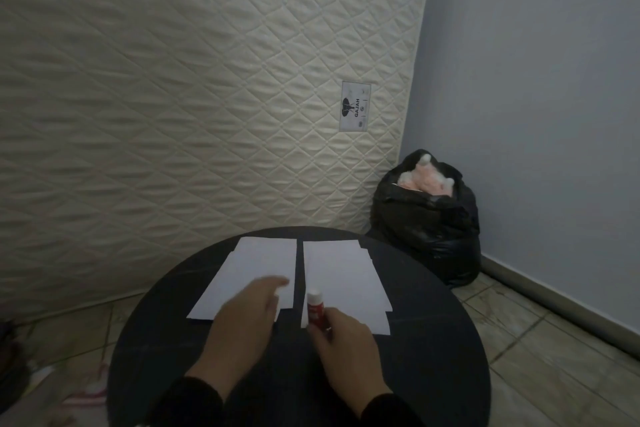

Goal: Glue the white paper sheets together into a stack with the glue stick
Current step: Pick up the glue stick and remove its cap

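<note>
Left hand point(247, 314): I see its blurred fingers lying flat on the left paper pile's point(252, 274) near edge.
Right hand point(346, 343): grasping the capped glue stick point(316, 310) over the right pile's point(346, 281) near-left corner.
Gap: narrow bare table point(166, 340) strip between piles.

Pretty dim shot overall, flat greyish light with no obvious source and no hard shadows. The left hand point(247, 312) is smeared with motion blur at the fingertips. Wide-angle lens bends the mattress point(194, 80) edge, and the corners go darker and softer.
</note>
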